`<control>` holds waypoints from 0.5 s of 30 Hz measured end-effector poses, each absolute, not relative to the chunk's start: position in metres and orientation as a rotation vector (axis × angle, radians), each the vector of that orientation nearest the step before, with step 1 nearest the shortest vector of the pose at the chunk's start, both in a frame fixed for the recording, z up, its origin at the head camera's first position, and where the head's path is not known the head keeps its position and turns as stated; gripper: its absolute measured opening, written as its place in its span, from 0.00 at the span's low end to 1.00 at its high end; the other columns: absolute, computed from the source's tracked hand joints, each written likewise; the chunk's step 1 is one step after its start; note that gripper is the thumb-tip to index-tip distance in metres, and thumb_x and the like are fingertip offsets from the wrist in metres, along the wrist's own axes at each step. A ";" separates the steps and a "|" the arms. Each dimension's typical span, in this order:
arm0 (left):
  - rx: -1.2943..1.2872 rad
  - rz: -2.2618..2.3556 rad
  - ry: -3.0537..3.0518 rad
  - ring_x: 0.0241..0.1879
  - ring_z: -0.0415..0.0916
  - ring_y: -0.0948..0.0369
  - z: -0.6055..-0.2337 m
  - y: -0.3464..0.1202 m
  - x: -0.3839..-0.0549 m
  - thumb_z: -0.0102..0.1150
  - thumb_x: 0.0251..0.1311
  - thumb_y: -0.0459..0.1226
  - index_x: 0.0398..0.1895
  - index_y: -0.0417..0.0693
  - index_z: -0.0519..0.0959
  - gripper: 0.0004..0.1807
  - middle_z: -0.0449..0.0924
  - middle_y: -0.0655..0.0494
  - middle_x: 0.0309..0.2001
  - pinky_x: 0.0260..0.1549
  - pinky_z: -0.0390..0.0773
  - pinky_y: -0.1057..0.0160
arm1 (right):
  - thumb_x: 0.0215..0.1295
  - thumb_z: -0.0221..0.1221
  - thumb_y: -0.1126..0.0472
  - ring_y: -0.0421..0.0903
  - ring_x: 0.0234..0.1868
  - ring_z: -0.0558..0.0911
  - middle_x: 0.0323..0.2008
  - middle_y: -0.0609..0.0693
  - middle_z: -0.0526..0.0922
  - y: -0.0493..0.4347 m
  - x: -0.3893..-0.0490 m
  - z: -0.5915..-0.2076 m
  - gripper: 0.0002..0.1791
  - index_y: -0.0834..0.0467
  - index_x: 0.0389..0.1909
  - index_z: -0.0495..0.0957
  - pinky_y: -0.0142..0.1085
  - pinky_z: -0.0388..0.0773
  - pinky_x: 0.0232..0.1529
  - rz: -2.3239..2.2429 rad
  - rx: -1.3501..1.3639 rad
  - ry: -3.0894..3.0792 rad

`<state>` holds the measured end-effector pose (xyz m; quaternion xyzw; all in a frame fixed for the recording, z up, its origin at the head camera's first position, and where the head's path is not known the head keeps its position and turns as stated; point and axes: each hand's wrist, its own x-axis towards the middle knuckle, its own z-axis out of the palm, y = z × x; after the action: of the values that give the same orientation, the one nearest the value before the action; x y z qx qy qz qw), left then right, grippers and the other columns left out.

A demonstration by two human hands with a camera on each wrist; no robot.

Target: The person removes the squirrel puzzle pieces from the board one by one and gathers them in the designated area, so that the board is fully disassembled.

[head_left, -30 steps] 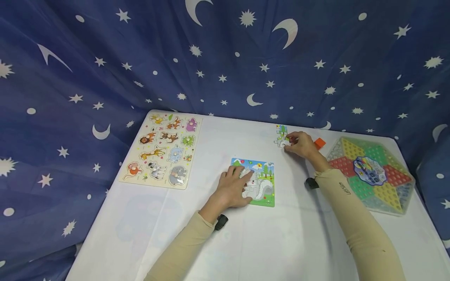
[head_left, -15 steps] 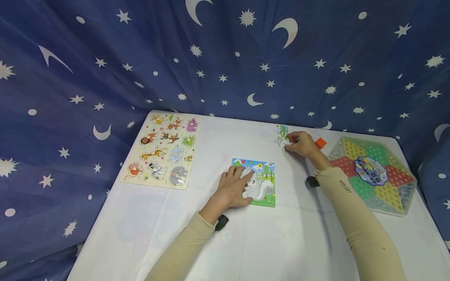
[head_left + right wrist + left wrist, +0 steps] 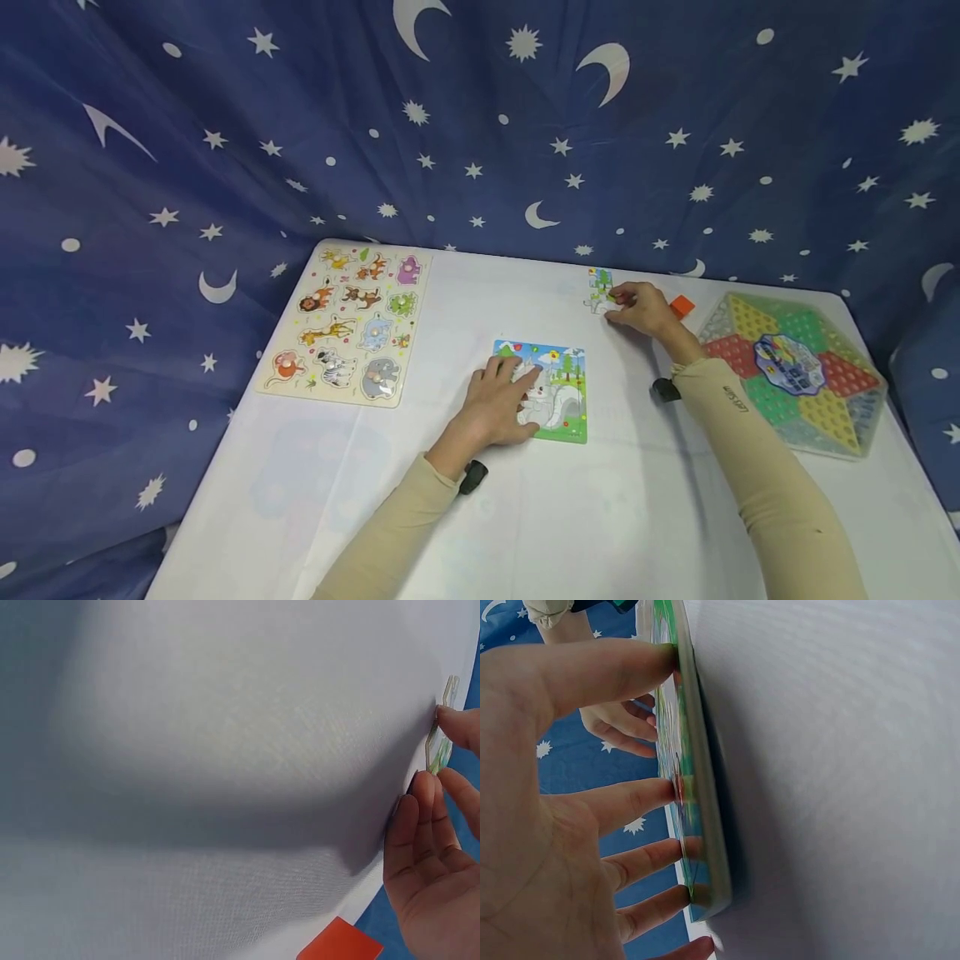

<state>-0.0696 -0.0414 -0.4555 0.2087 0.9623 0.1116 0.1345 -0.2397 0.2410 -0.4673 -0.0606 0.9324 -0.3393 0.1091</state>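
My left hand (image 3: 495, 404) lies spread over the left part of a square squirrel jigsaw board (image 3: 567, 400), covering some of the picture. In the left wrist view, the thumb and fingertips press on the face of that board (image 3: 694, 727). Farther back, my right hand (image 3: 643, 308) pinches a small group of jigsaw pieces (image 3: 600, 283) showing a tree and grey-white parts. Thumb and index finger sit at two edges of these pieces (image 3: 440, 754) in the right wrist view, close to the white tabletop; the other fingers are bent beside them.
An animal peg puzzle board (image 3: 360, 329) lies at the left. To the right is a hexagonal checkers box (image 3: 791, 375) with coloured triangles. A small orange block (image 3: 682, 307) is just beside the right hand. A blue star-patterned curtain (image 3: 480, 125) hangs behind the table.
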 end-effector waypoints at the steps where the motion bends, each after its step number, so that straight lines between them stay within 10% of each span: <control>1: 0.607 0.326 2.788 0.69 0.49 0.51 -0.456 -0.041 -0.070 0.60 0.57 0.59 0.77 0.59 0.59 0.44 0.53 0.50 0.73 0.58 0.63 0.51 | 0.56 0.69 0.67 0.56 0.43 0.75 0.44 0.64 0.78 0.242 -0.238 -0.467 0.25 0.71 0.55 0.77 0.37 0.72 0.42 -0.997 -0.176 2.744; 9: 0.611 0.330 2.784 0.69 0.49 0.50 -0.458 -0.040 -0.070 0.60 0.57 0.59 0.77 0.59 0.59 0.44 0.53 0.50 0.73 0.58 0.63 0.50 | 0.61 0.67 0.61 0.61 0.45 0.80 0.44 0.65 0.79 0.240 -0.218 -0.457 0.22 0.69 0.54 0.78 0.48 0.78 0.46 -1.031 -0.197 2.796; 15: 0.610 0.353 2.789 0.69 0.49 0.50 -0.460 -0.040 -0.071 0.61 0.56 0.59 0.76 0.59 0.60 0.45 0.54 0.50 0.73 0.57 0.63 0.50 | 0.62 0.66 0.62 0.58 0.41 0.81 0.41 0.63 0.81 0.230 -0.197 -0.449 0.19 0.69 0.51 0.81 0.39 0.78 0.37 -1.115 -0.296 2.792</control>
<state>-0.0711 -0.0401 -0.4596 0.2101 0.9610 0.1217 0.1321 -0.1974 0.2296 -0.4492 -0.0977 0.9226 -0.3684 0.0604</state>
